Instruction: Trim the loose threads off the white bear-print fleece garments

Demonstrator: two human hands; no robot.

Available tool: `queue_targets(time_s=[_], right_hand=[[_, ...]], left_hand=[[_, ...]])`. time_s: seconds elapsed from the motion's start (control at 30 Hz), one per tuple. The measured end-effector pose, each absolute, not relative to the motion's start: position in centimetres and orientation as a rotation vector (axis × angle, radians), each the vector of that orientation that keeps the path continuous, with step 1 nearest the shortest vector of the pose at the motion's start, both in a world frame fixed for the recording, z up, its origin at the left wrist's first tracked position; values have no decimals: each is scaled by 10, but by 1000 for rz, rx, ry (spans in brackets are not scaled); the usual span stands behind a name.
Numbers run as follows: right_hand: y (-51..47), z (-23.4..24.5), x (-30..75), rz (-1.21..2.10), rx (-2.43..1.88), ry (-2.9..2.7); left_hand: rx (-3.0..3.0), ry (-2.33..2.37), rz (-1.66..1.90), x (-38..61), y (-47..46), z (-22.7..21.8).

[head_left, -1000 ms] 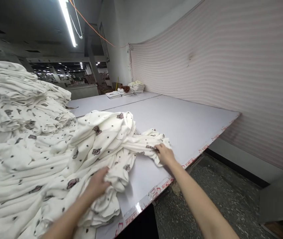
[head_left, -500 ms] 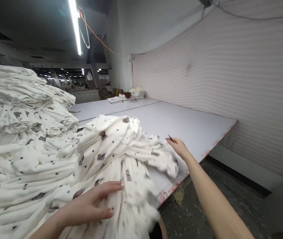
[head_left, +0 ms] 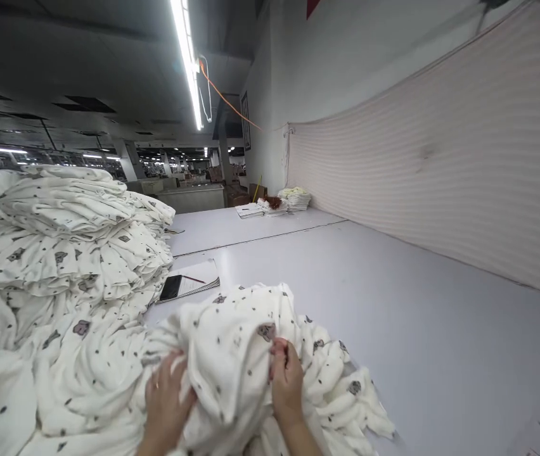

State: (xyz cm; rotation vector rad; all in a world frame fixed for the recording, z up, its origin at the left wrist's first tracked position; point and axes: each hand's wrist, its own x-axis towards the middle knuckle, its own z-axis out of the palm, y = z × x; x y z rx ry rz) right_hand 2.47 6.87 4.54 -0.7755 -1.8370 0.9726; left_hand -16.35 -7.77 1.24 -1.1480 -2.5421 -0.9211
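A bunched white cloth (head_left: 232, 361) with small dark dots and grey-brown animal motifs rises in the middle of the head view. My left hand (head_left: 168, 396) is curled against its left side, gripping a fold, with the fingertips partly lost in the fabric. On the other side, my right hand (head_left: 286, 383) pinches the cloth's edge between thumb and fingers. Whether a small tool lies inside that hand is hidden. More of the same printed fabric (head_left: 350, 392) spreads over the table on the right.
Tall layered stacks of matching cloth (head_left: 65, 253) fill the left. Behind the bunched cloth, a notebook (head_left: 203, 278) carries a dark phone (head_left: 171, 287) and a pen (head_left: 194, 278). Papers and a folded pile (head_left: 296, 199) stand at the pale table's (head_left: 393, 304) far end, beside a sheet-covered wall.
My right hand has come leftward from over the table, where it held a small dark pointed tool, onto the cloth. My left hand has closed on the fabric. The view has shifted.
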Motion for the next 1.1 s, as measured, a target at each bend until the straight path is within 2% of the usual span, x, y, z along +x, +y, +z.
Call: queue_targets(time_s=[0.1,0.2,0.47,0.63,0.77,0.83,0.93,1.1], right_hand=[[110,31,36,1052,-967,-1714],[149,36,51,1117,-1071,-1679],[157,106,102,1125,-1148,-1718],[162,123,95,1251,-1072,-1950],[178,125,93,1391,-852,-2120],[176,122,103,1410,-753,-2165],[166,111,125,1395,-637,-2214],[160,95,137,1456,-732,-2132]], left_hand=[[-1126,-2506,-945,-112,-74,-16],[-1126,-2574,-1011,-70,-57,-17],[-1218,-2696,-1090,-25,-27,15],[-1271,-2727,-1052,-29,-30,25],[-1185,-2778,-1086,-52,-28,74],[-1038,-2761,-940,-63,-17,108],[-1306,-2619,-599,-69,8,139],[-1773,-2363,-326,-62,39,117]])
